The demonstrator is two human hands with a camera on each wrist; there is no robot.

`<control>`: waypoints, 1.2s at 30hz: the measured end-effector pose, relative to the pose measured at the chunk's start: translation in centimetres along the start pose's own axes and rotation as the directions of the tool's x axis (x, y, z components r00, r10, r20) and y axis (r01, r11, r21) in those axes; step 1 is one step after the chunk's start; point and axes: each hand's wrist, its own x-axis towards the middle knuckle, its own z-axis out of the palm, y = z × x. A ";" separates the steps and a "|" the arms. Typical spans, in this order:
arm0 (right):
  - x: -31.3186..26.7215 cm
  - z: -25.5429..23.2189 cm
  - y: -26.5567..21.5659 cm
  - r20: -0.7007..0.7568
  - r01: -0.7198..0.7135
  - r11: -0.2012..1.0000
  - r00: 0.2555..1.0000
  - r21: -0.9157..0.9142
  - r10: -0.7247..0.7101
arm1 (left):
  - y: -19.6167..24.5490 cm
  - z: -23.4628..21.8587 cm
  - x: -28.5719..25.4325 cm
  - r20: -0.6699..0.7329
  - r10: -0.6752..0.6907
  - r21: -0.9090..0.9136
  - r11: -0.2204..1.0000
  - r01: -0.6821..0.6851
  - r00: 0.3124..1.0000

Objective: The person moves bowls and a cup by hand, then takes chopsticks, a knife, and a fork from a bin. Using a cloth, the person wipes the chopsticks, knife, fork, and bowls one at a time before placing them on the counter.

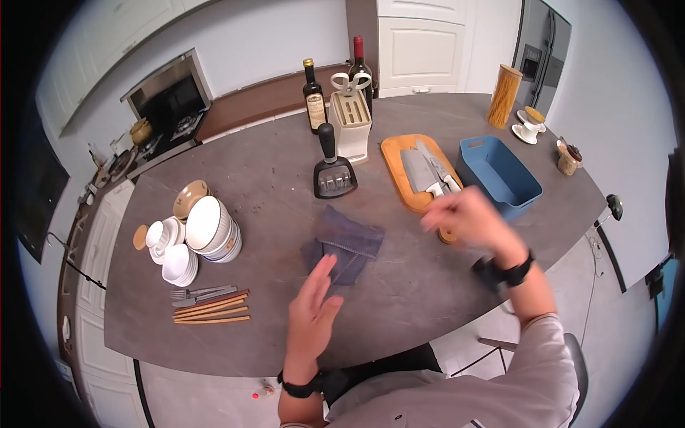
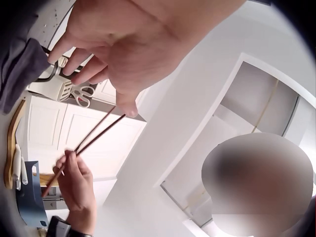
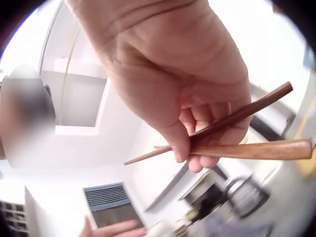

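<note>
Two brown chopsticks (image 3: 256,150) are pinched between the thumb and fingers of my right hand (image 1: 474,221), one darker than the other. They spread apart at the thick ends in the right wrist view; in the head view this hand is blurred and the sticks hardly show. It is raised near the wooden cutting board (image 1: 410,200), which bears a cleaver (image 1: 417,170) and another white-handled knife. My left hand (image 1: 312,324), fingers extended and holding nothing, hovers by the near edge of a crumpled dark blue cloth (image 1: 349,239). In the left wrist view, the chopstick ends overlap near its thumb.
At left are stacked bowls (image 1: 207,217), cutlery (image 1: 203,294) and several chopsticks (image 1: 214,314). A knife block (image 1: 349,132) with scissors, bottles (image 1: 314,103) and a black-handled tool (image 1: 334,178) stand at the back. A blue bin (image 1: 474,178) and a spaghetti jar (image 1: 504,96) are at right.
</note>
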 end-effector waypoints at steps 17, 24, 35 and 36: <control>3.0 -17.9 19.2 -0.590 -0.588 0.343 0.800 -0.732 0.113 | -3.4 -4.6 -6.2 -0.151 -0.177 0.417 0.881 0.224 0.973; 3.1 -18.0 19.7 -0.586 -0.617 0.228 0.787 -0.753 0.194 | -3.6 -7.7 -9.6 -0.287 -0.170 0.354 0.895 0.270 0.943; 1.9 -19.3 21.8 -0.581 -0.568 0.193 0.814 -0.800 -0.014 | -2.2 -9.4 -10.8 -0.364 -0.099 0.468 0.840 0.274 0.926; 1.9 -19.1 21.4 -0.579 -0.560 0.219 0.815 -0.799 -0.025 | -2.1 -9.6 -10.8 -0.352 -0.045 0.516 0.824 0.234 0.935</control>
